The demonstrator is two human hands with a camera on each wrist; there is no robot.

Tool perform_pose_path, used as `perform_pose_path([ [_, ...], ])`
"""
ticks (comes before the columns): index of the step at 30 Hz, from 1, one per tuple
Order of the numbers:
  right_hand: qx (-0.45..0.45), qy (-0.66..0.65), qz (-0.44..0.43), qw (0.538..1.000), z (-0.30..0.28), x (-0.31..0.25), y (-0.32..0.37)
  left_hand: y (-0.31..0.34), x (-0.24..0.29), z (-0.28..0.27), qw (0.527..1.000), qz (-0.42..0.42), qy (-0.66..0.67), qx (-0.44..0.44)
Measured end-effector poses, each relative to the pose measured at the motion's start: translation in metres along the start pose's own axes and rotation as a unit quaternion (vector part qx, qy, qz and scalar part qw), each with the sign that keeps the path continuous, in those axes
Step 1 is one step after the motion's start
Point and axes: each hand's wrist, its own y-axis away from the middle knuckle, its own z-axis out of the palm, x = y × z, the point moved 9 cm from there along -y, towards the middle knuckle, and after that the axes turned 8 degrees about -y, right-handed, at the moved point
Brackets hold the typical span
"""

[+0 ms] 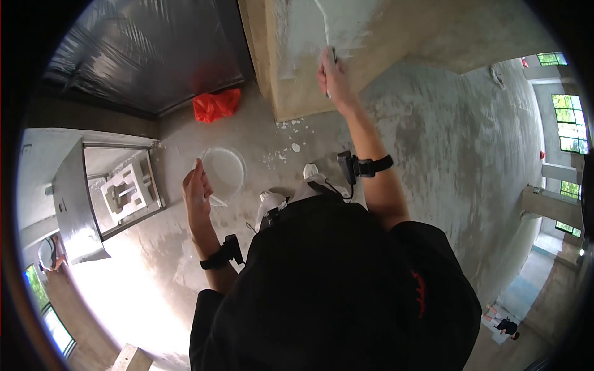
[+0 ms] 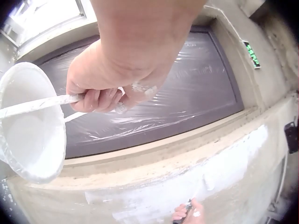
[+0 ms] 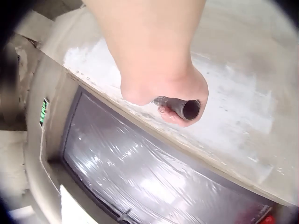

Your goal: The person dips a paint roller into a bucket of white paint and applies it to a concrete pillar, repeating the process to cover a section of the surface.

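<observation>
My right hand (image 1: 336, 79) grips the dark, hollow-ended handle (image 3: 190, 109) of a paint roller, held up against the wall (image 1: 346, 37). A thin white-coated frame (image 1: 325, 25) runs up from the handle in the head view. The white roller head (image 2: 208, 181) blends into the white patch on the wall in the left wrist view. My left hand (image 1: 198, 190), spotted with white, holds the white-smeared handle (image 2: 42, 103) of a white bucket (image 2: 46, 161). The bucket hangs tilted in that view, its inside coated white. From above, its round rim shows beside my left hand.
Plastic film covers a dark-framed panel (image 1: 161, 49) left of the wall. A red bag (image 1: 216, 105) lies on the floor at its foot. White splashes (image 1: 296, 147) spot the concrete by my shoes. Another person (image 1: 501, 323) is far off at lower right.
</observation>
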Motion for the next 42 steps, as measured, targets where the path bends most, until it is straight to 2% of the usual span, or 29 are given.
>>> perform_pose_path([
  [1, 0.018, -0.003, 0.011, 1.0, -0.007, 0.02, -0.001, 0.0, 0.0, 0.0, 1.0, -0.001, -0.001, -0.001],
  [3, 0.02, 0.029, -0.025, 0.999, -0.02, 0.057, -0.005, 0.0, -0.003, -0.002, 1.0, 0.001, -0.001, 0.006],
  [5, 0.024, 0.0, -0.009, 1.0, -0.023, 0.082, 0.003, -0.001, -0.006, -0.007, 1.0, -0.002, 0.003, 0.017],
  [12, 0.044, -0.015, 0.092, 0.995, -0.053, 0.167, 0.016, 0.0, -0.012, -0.012, 1.0, -0.004, 0.0, 0.018],
  [15, 0.057, 0.0, 0.033, 0.998, -0.065, 0.167, 0.014, -0.001, -0.015, -0.016, 1.0, 0.005, -0.004, 0.016],
  [21, 0.06, 0.048, -0.081, 0.994, -0.049, 0.094, 0.007, -0.003, -0.013, -0.02, 1.0, 0.014, -0.008, 0.018],
  [25, 0.055, 0.057, -0.108, 0.991, -0.026, 0.035, -0.008, -0.004, -0.009, -0.018, 0.999, 0.032, -0.007, 0.004],
  [27, 0.013, 0.036, -0.168, 0.985, -0.009, 0.004, -0.02, -0.005, -0.009, -0.019, 0.999, 0.043, -0.008, -0.004],
  [31, 0.042, 0.04, -0.154, 0.986, 0.017, -0.06, -0.02, -0.006, -0.01, -0.021, 0.999, 0.036, -0.014, 0.0],
  [33, 0.009, -0.019, -0.131, 0.991, 0.034, -0.089, -0.02, -0.009, -0.011, -0.023, 0.999, 0.039, -0.014, -0.01],
  [38, -0.034, -0.062, -0.142, 0.987, 0.059, -0.159, -0.029, -0.015, -0.011, -0.029, 0.999, 0.033, -0.014, -0.011],
  [42, -0.077, -0.074, -0.136, 0.985, 0.067, -0.18, -0.033, -0.022, -0.017, -0.035, 0.999, 0.038, -0.026, -0.007],
])
